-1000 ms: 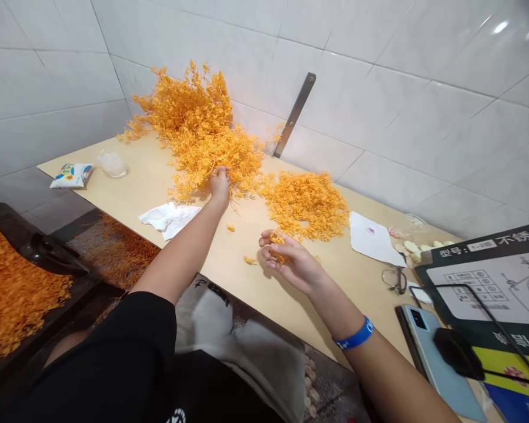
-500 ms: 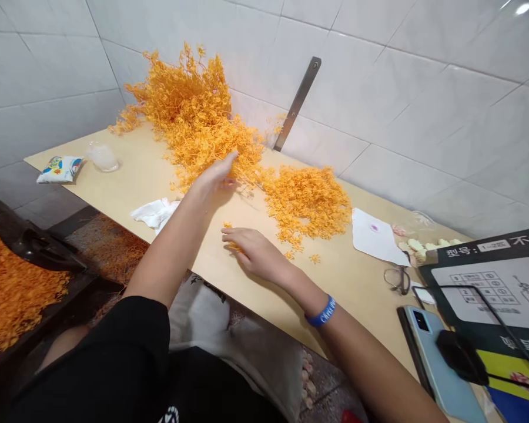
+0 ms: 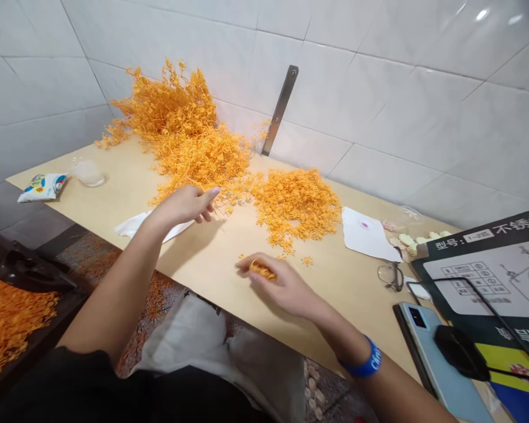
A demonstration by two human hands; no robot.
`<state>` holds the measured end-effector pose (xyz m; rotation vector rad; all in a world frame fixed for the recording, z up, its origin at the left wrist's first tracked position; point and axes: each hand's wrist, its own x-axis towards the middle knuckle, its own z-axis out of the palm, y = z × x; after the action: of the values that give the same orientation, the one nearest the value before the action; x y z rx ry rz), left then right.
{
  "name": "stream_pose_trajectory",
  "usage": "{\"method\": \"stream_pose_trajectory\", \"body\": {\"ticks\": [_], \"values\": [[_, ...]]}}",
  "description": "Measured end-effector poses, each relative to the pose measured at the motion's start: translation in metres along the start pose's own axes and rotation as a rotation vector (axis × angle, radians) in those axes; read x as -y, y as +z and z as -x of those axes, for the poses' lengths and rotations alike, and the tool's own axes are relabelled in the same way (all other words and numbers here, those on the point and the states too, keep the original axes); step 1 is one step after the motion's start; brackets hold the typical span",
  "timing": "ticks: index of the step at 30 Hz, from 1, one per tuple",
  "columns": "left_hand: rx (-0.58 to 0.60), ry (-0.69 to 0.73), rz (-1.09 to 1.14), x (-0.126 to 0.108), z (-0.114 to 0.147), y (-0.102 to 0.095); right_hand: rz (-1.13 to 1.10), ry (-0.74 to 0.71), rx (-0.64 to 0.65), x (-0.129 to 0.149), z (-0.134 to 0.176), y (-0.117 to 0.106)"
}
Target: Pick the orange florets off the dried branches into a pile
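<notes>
My left hand (image 3: pixel 186 207) hovers near the front of a big heap of orange dried-flower sprigs (image 3: pixel 198 150). Its thumb points right, apart from its loosely bent fingers, and nothing shows between them. Partly behind that wrist lies a white tissue (image 3: pixel 130 226). My right hand (image 3: pixel 286 285), with a blue wristband, is above the table's front part. Its fingers curl round a small bunch of orange sprigs (image 3: pixel 263 270). Beyond it lies a lower pile of trimmed orange flower heads (image 3: pixel 297 202), with a few loose pieces at its near edge.
On the wooden table (image 3: pixel 211 258) stand a snack packet (image 3: pixel 43 188) and a clear cup (image 3: pixel 88 172) at left. To the right lie a white sheet (image 3: pixel 365 234), glasses (image 3: pixel 390 277), a phone (image 3: pixel 445 358) and a printed box (image 3: pixel 489 270). A dark container of orange bits (image 3: pixel 13 323) sits lower left.
My left hand has drawn back from the heap toward me and to the left. The right hand has moved nearer and rightward, its orange bunch now showing more. The view has shifted slightly.
</notes>
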<state>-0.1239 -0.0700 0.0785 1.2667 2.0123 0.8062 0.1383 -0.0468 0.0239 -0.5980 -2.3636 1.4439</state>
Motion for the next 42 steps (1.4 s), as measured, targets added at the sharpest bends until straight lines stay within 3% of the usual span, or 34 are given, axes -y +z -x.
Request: {"method": "stream_pose_trajectory", "body": {"ticks": [2,5,8,11,14,18,21,25,29,32,36,39,42], "values": [[-0.063,0.201,0.165,-0.019,-0.001,0.017,-0.147,0.050,0.069,-0.009,0.003,0.013],[0.165,0.386,0.507,-0.051,-0.012,0.047,-0.188,0.120,-0.184,-0.025,-0.003,0.010],[0.310,0.494,0.664,-0.072,-0.028,0.081,-0.372,0.141,-0.376,-0.029,-0.003,-0.018],[0.251,0.668,0.628,-0.077,-0.041,0.114,-0.645,0.117,-0.352,-0.025,0.004,-0.051],[0.166,0.866,0.512,-0.072,-0.049,0.140,-0.758,0.101,-0.356,-0.032,0.012,-0.072],[0.128,1.050,0.376,-0.062,-0.054,0.156,-0.904,0.068,-0.430,-0.054,0.016,-0.075],[0.145,1.149,0.242,-0.053,-0.052,0.160,-0.972,0.058,-0.418,-0.063,0.017,-0.069],[0.118,1.129,0.177,-0.046,-0.047,0.165,-0.964,0.020,-0.397,-0.067,0.017,-0.065],[0.131,1.064,0.186,-0.047,-0.044,0.165,-0.810,0.009,-0.425,-0.075,0.017,-0.066],[0.126,0.892,0.291,-0.051,-0.041,0.161,-0.698,0.018,-0.533,-0.081,0.019,-0.071],[0.224,0.682,0.452,-0.054,-0.038,0.157,-0.671,0.058,-0.578,-0.081,0.023,-0.078],[0.234,0.691,0.409,-0.053,-0.038,0.158,-0.685,0.063,-0.590,-0.077,0.025,-0.078],[0.260,0.819,0.263,-0.050,-0.039,0.161,-0.696,0.029,-0.582,-0.071,0.025,-0.073]]}}
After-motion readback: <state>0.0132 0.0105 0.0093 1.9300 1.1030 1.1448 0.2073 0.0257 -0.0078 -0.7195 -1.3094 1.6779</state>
